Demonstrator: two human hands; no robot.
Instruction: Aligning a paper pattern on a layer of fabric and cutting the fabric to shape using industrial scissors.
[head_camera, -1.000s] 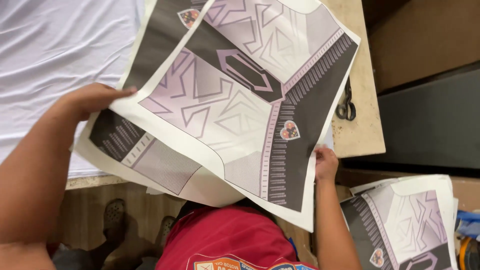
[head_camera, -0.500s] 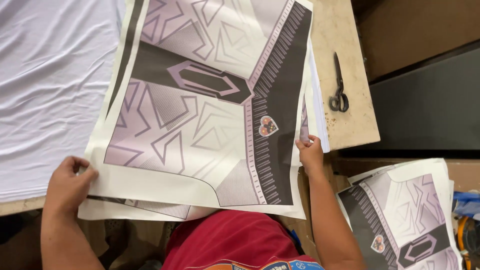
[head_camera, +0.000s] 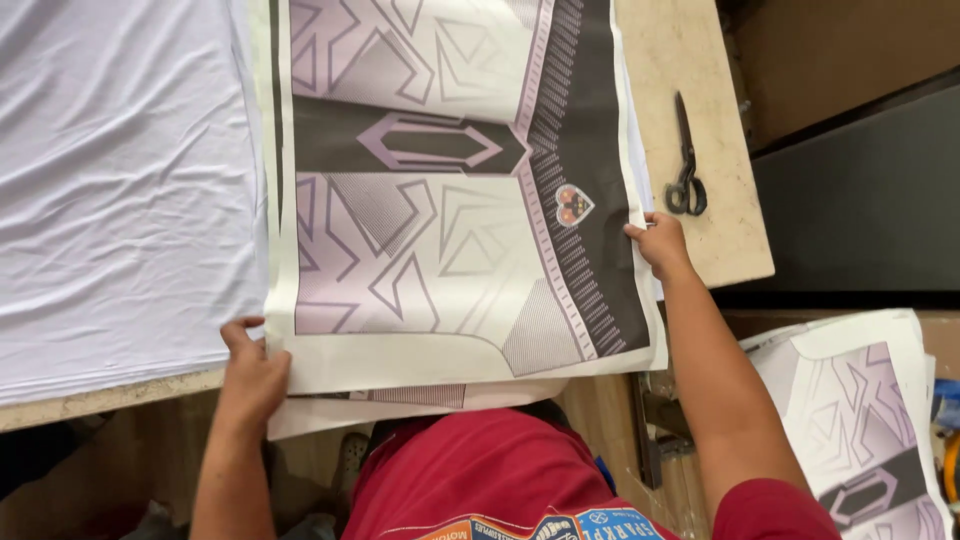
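A large printed paper sheet (head_camera: 440, 200), with a lilac and black geometric pattern and a small heart-shaped badge, lies flat on a stack of like sheets on the table. My left hand (head_camera: 250, 375) pinches the sheet's near left corner at the table edge. At the sheet's right edge, my right hand (head_camera: 660, 243) grips the paper. A lower sheet (head_camera: 400, 405) pokes out under the near edge.
White fabric (head_camera: 120, 190) covers the table to the left. Black scissors (head_camera: 686, 160) lie on the bare wooden tabletop (head_camera: 720, 240) right of the stack. More printed sheets (head_camera: 860, 410) lie lower at the right. My red shirt (head_camera: 500, 470) fills the bottom.
The sheet, held lifted and tilted a second ago, has come down flat and square on the stack. My left hand slid to the near left corner; my right hand stayed on the right edge.
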